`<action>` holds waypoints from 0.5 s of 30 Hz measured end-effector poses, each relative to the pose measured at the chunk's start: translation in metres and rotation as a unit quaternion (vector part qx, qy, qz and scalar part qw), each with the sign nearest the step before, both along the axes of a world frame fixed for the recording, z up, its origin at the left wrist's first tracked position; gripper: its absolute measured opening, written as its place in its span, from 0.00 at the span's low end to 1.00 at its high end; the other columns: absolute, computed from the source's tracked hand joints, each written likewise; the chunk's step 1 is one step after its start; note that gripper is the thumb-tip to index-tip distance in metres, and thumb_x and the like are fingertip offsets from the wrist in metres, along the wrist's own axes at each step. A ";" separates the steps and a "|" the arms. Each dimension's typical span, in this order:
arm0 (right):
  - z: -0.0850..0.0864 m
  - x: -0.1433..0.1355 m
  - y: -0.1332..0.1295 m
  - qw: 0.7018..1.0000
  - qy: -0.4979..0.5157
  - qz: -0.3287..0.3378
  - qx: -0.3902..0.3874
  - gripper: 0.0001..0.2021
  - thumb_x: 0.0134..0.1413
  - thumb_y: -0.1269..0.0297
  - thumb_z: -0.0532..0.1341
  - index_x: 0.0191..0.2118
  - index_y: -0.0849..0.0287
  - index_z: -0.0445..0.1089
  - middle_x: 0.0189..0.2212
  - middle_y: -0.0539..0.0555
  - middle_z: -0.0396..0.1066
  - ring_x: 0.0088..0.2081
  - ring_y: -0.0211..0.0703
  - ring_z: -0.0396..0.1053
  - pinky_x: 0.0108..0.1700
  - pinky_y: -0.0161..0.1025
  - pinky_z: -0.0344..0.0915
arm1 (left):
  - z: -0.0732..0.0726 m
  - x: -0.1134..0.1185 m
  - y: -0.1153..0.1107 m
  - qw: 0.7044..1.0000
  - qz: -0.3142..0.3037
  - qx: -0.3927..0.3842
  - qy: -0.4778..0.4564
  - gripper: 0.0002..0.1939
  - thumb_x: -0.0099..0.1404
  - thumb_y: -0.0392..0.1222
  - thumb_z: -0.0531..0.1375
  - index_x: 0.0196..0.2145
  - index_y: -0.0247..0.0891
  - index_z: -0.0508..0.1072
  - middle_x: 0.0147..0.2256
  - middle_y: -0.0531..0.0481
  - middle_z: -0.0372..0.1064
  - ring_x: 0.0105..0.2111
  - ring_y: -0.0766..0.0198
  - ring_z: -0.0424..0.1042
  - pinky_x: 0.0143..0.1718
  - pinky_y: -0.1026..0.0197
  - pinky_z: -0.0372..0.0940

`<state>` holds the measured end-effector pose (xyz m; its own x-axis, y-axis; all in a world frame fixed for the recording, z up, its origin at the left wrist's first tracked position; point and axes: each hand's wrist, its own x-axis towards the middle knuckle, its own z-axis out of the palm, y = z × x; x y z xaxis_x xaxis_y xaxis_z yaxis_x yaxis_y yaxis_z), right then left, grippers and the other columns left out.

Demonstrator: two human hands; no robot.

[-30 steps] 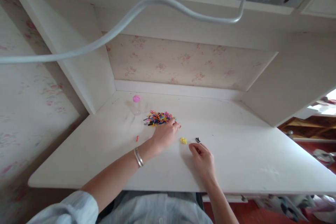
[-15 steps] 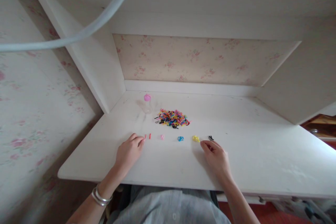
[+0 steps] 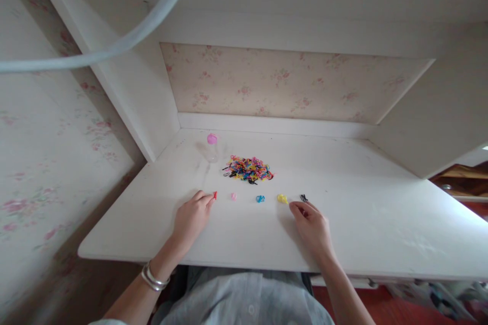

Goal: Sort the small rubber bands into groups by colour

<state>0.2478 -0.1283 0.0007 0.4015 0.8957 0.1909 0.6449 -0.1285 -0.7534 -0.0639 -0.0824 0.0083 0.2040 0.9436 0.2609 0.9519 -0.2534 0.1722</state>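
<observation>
My left hand [image 3: 193, 218] is closed in a pinch, its fingertips at a small red rubber band [image 3: 215, 195] on the white desk. Whether one or two red bands lie there I cannot tell. To its right sit a pink rubber band bunch [image 3: 234, 196], a blue bunch [image 3: 260, 198], a yellow bunch [image 3: 282, 198] and some black bands [image 3: 303, 197], in a row. My right hand [image 3: 313, 223] rests just right of the yellow bunch, thumb and fingers pressed together; anything between them is hidden. Behind the row lies a mixed heap of coloured rubber bands [image 3: 249, 168].
A clear bottle with a pink lid [image 3: 212, 147] stands at the back left of the desk [image 3: 362, 213]. A pale cable [image 3: 125, 43] crosses the upper left, close to the camera. Side panels and an overhead shelf [image 3: 297, 5] enclose the desk's back.
My left hand has shifted slightly right, bringing its red rubber band to the other red one. The right hand stays by the yellow bunch. The camera view has moved a little.
</observation>
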 end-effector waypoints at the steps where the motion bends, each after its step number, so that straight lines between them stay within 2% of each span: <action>1: 0.000 0.000 0.000 1.000 0.002 0.000 0.002 0.19 0.52 0.51 0.53 0.31 0.57 0.75 0.27 0.52 0.71 0.25 0.38 0.64 0.29 0.33 0.58 | 0.000 0.000 -0.001 1.000 -0.001 0.001 -0.007 0.15 0.68 0.45 0.47 0.40 0.47 0.74 0.35 0.53 0.72 0.28 0.67 0.71 0.25 0.65 0.57; 5: -0.002 0.000 -0.001 1.000 -0.005 -0.003 0.010 0.19 0.52 0.50 0.52 0.31 0.57 0.76 0.26 0.52 0.71 0.25 0.38 0.64 0.29 0.33 0.58 | 0.001 -0.003 -0.006 0.998 -0.011 0.011 -0.066 0.14 0.67 0.45 0.49 0.42 0.45 0.74 0.37 0.51 0.73 0.31 0.66 0.73 0.31 0.66 0.61; 9: 0.000 0.000 0.001 0.999 -0.034 0.000 0.004 0.19 0.53 0.51 0.51 0.30 0.56 0.75 0.25 0.50 0.70 0.25 0.36 0.63 0.29 0.33 0.57 | -0.001 -0.009 -0.014 0.981 -0.054 0.000 -0.184 0.14 0.67 0.45 0.50 0.39 0.41 0.74 0.37 0.50 0.74 0.35 0.64 0.73 0.37 0.65 0.64; 12: 0.010 -0.001 0.010 0.996 -0.082 0.026 -0.009 0.18 0.54 0.53 0.50 0.31 0.55 0.75 0.26 0.50 0.70 0.26 0.37 0.65 0.31 0.33 0.58 | -0.003 -0.012 -0.017 0.965 -0.076 -0.042 -0.247 0.14 0.66 0.46 0.51 0.37 0.41 0.74 0.34 0.51 0.75 0.33 0.65 0.72 0.35 0.66 0.65; 15: 0.026 -0.006 0.026 0.985 -0.152 0.076 -0.037 0.17 0.56 0.55 0.50 0.37 0.53 0.75 0.29 0.51 0.70 0.29 0.37 0.66 0.34 0.33 0.58 | -0.003 -0.013 -0.015 0.955 -0.076 -0.068 -0.280 0.14 0.65 0.47 0.51 0.37 0.41 0.74 0.34 0.52 0.75 0.32 0.65 0.73 0.34 0.66 0.66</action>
<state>0.2423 -0.1018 0.0263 0.1952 0.9570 0.2144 0.8555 -0.0593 -0.5144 -0.0769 -0.0975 0.0049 0.2063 0.9467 0.2473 0.6546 -0.3214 0.6842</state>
